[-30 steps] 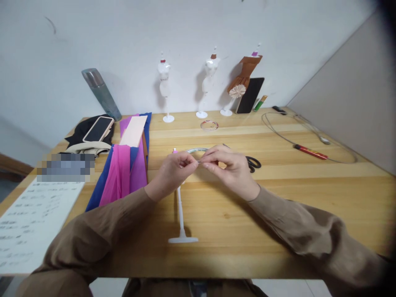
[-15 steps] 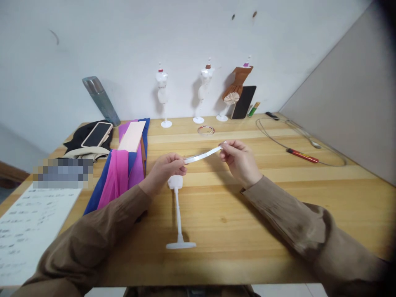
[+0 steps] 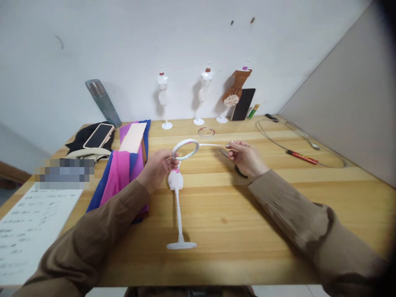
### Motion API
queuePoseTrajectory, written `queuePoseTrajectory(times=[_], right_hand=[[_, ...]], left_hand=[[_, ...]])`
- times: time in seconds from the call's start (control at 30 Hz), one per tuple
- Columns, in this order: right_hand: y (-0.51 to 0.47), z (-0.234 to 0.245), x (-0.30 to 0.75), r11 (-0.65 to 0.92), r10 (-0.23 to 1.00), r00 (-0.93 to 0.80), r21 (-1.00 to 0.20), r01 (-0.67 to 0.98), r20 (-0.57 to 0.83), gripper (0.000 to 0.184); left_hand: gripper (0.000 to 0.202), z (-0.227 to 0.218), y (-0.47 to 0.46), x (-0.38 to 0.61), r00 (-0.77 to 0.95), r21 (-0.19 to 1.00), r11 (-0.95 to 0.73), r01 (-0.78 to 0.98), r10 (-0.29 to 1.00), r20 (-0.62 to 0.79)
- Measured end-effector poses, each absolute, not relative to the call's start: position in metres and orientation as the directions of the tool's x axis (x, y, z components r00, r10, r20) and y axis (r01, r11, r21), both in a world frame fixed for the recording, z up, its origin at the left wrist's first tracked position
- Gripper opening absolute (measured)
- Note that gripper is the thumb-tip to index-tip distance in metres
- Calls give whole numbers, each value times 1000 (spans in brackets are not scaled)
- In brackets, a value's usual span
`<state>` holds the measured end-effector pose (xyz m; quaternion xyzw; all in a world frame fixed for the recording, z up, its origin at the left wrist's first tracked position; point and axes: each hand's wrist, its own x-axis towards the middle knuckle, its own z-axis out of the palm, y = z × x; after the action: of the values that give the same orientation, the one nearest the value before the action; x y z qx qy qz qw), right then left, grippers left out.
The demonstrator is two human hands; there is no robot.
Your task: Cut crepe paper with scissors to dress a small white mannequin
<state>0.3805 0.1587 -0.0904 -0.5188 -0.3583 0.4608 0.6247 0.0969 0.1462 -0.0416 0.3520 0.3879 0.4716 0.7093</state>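
Gloss is seen on the thin white ring of tape (image 3: 185,149) and the smooth white plastic mannequin stand (image 3: 175,180); the pale wooden table (image 3: 241,235) is matt and grained.

1. The tape roll (image 3: 185,149) is white, with faint multicoloured flecks on its inner rim. The tape strip (image 3: 213,144) is plain white.
2. The small mannequin (image 3: 175,180) is white with a pink neck cap.
3. The fabrics (image 3: 119,177) are magenta-pink lying over deep blue.
4. The table (image 3: 278,198) is light honey wood with straight grain.
5. The sleeves (image 3: 93,243) are plain dull brown.
6. The dressed mannequin (image 3: 236,84) wears brown with a cream rosette.
7. The phone (image 3: 99,135) has a black screen and a pale pink case.
8. The tool (image 3: 301,156) has a red handle.
9. The paper (image 3: 27,231) is white with dark lines of writing.
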Motion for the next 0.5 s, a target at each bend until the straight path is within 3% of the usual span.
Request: queuePoseTrajectory(times=[0.23, 0.27, 0.33, 0.37, 0.4, 0.43, 0.5], right_hand=[[157, -86, 382, -21, 960, 274, -993, -114, -51, 24], [155, -83, 383, -41, 963, 264, -998, -49, -53, 24], [151, -73, 389, -91, 975, 219, -958, 271, -31, 26], [148, -68, 392, -102, 985, 169, -845, 525, -14, 28], [144, -63, 396, -85, 992, 122, -656, 750, 10, 31], [141, -58, 400, -88, 993, 115, -465, 881, 29, 36], [135, -54, 407, -130, 991, 123, -186, 974, -48, 42]], left_hand=[[6, -44, 150, 91, 230, 882, 202, -425, 967, -111], [5, -44, 151, 90, 219, 883, 187, -431, 971, -99], [5, -43, 153, 88, 188, 885, 160, -437, 978, -84], [5, -42, 154, 87, 170, 887, 147, -437, 982, -79], [6, -41, 155, 87, 153, 890, 134, -436, 985, -74], [7, -40, 156, 86, 140, 892, 121, -435, 988, -66], [10, -39, 157, 85, 126, 895, 99, -436, 991, -48]])
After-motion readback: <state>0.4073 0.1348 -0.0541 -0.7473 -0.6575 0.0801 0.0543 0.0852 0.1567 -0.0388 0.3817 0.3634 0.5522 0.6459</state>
